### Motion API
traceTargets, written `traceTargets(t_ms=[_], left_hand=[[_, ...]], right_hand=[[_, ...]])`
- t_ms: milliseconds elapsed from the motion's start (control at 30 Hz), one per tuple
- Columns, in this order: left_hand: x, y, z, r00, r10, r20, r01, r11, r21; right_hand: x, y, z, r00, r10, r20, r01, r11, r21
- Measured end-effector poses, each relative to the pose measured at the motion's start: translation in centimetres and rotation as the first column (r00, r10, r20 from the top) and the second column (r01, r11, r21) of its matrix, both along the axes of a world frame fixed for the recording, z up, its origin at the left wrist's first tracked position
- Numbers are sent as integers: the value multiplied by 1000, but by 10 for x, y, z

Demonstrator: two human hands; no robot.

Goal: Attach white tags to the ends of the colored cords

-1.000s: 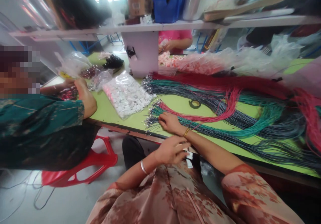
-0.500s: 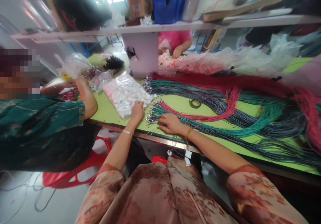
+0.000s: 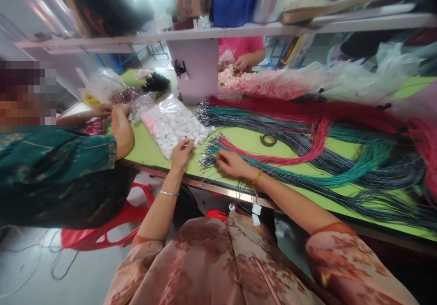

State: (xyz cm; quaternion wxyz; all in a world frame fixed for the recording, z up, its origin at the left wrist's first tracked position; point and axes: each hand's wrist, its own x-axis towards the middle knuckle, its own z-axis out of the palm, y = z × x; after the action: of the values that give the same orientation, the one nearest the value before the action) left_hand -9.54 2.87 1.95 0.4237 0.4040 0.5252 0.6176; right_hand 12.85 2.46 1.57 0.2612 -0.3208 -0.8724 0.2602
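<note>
My left hand (image 3: 182, 155) is at the near corner of a clear plastic bag (image 3: 172, 120) full of small white plastic pieces. Its thumb and fingertips are pinched together beside a few of those pieces; what lies between them is too small to make out. My right hand (image 3: 232, 165) rests over the bundle of thin wires, close to the metal-tipped ends (image 3: 207, 157). Its fingers curl inward, and whatever they grip is hidden. Red wires (image 3: 266, 158) and green wires (image 3: 336, 177) run rightward from these tips, with dark wires (image 3: 307, 186) along the near side.
A roll of black tape (image 3: 268, 140) lies behind the wires. Wires with white connectors (image 3: 256, 210) hang over the table's front edge. At left a co-worker in a green sleeve (image 3: 82, 152) works at the same table; another in pink (image 3: 244, 48) sits opposite, beneath a shelf (image 3: 143, 40).
My left hand has drawn slightly back and left from the white pieces, its fingers closing into a pinch. My right hand's fingers have curled in more at the wire tips.
</note>
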Motion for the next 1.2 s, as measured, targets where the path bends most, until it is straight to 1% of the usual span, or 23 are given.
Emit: traceTargets(t_ms=[67,200,267,367,467,567,767,900,1033,1133,1200], left_hand=[[3,-10,-1,986,-52,160,60,997,-44],[11,-27,-8,919,-123,374,155,986,-55],[16,-34,-9,876,-163,454,209,977,-52],[23,-42,-9,834,-212,509,271,962,-44],[28,-47,-8,814,-252,524,323,945,-47],[31,-51,-6,803,-273,530,373,924,-89],[36,-53,-4,800,-291,525,387,919,-79],[39,-52,-4,802,-300,517,389,919,-70],[45,-52,-6,829,-290,479,370,926,-80],[51,-55,-10,871,-261,416,324,942,-88],[56,-57,-14,901,-215,378,271,957,-102]], right_hand=[[-7,1,6,995,21,-93,-27,998,-60],[-21,-3,16,977,28,-212,-59,988,-144],[-24,-6,19,971,3,-240,-42,986,-161],[-24,-11,20,963,-71,-261,20,981,-194],[-21,-13,17,950,-165,-266,97,963,-251],[-19,-13,14,941,-212,-263,132,947,-292],[-15,-15,17,949,-191,-251,95,932,-350],[-13,-13,16,954,-205,-220,119,929,-349],[-14,-14,13,967,-188,-173,130,945,-299],[-14,-19,13,977,-180,-111,160,972,-170],[-13,-22,13,981,-173,-91,166,983,-78]])
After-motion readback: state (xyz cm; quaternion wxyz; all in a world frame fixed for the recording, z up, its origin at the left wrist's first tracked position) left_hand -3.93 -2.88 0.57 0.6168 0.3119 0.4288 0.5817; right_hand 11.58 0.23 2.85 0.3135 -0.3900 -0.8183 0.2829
